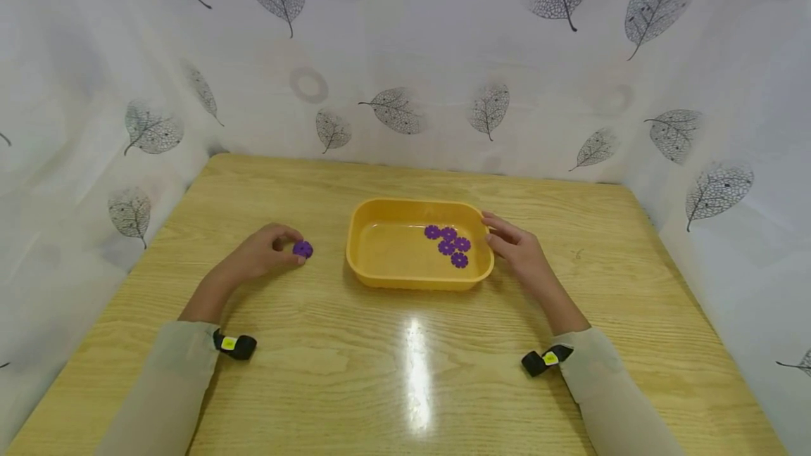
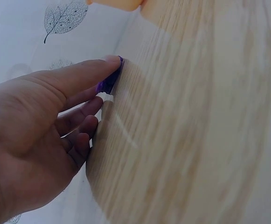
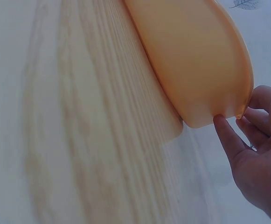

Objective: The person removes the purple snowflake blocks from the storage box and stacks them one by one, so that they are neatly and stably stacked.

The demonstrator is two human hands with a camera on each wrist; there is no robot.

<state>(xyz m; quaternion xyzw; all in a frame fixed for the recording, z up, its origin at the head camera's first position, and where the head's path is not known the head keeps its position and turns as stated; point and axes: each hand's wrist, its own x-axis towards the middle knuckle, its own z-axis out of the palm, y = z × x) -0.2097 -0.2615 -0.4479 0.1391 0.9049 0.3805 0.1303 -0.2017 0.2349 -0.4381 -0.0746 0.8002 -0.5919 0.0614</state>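
Observation:
At the left of the head view, my left hand (image 1: 262, 253) pinches purple flower-shaped plastic discs (image 1: 303, 250) between thumb and fingers, low over the table. They look like more than one overlapping; the fingers hide part of them. Edge-on in the left wrist view, the purple plastic (image 2: 111, 80) shows under the thumb tip. A yellow rectangular tub (image 1: 399, 281) stands at mid-table, with several purple flower discs (image 1: 447, 248) lying flat in its right half. My right hand (image 1: 521, 252) holds the tub's right end, thumb against the outer wall (image 3: 198, 109), fingers at the rim.
The light wooden table (image 1: 304, 371) carries a bright glare streak in front of the tub. White curtain (image 1: 418, 55) with dark leaf prints encloses the back and both sides. Each wrist wears a black band, the left band (image 1: 236, 345) and the right band (image 1: 546, 359).

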